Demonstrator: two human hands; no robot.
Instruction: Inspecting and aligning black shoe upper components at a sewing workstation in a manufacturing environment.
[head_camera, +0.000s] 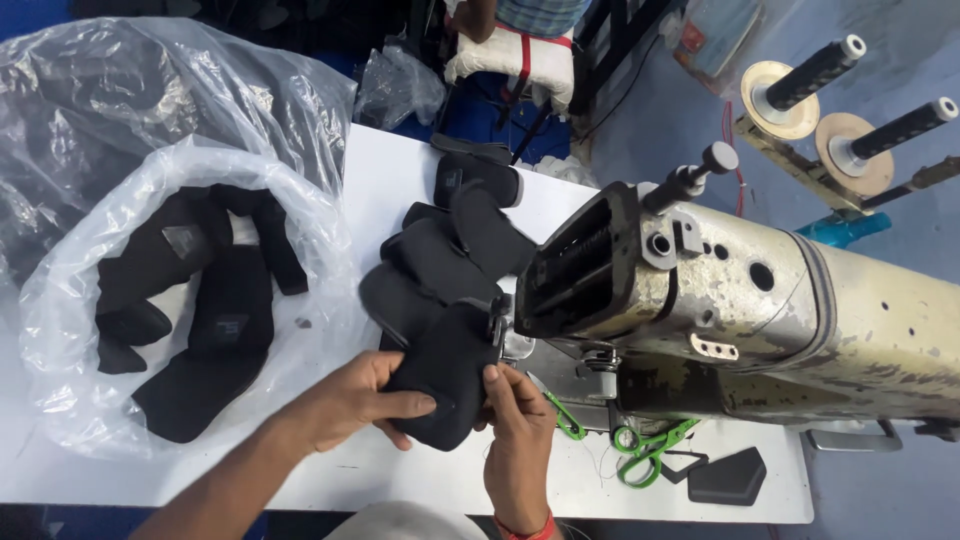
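Landmark: the worn cream sewing machine (740, 300), lying across the white table (390, 170); every place below is told from it.
Left hand: the left hand (350, 400) lies flat-fingered over the black padded piece (440, 385) just left of the machine's head, fingers closed around its lower left side, likely to keep it steady.
Right hand: the right hand (515, 425) pinches the same piece's right edge between thumb and fingers, a narrow grip right below the needle end.
Piece in hand: it sits in front of the machine's head, touching a chain of like black pieces (450, 250) that runs back and away along the table; they seem joined one to the next, which would explain the trailing line.
Bag: well left of the machine, an open clear plastic bag (70, 300) holds more black pieces (200, 310), its mouth turned up within reach.
Scissors: green-handled scissors (650, 450) lie under the machine's arm, near the table's front edge, beside a loose black piece (728, 478).
Thread stands: two spool posts (850, 110) rise behind the machine.
Room: bare table shows between bag and hands and along the front edge; the machine's body closes the right side.
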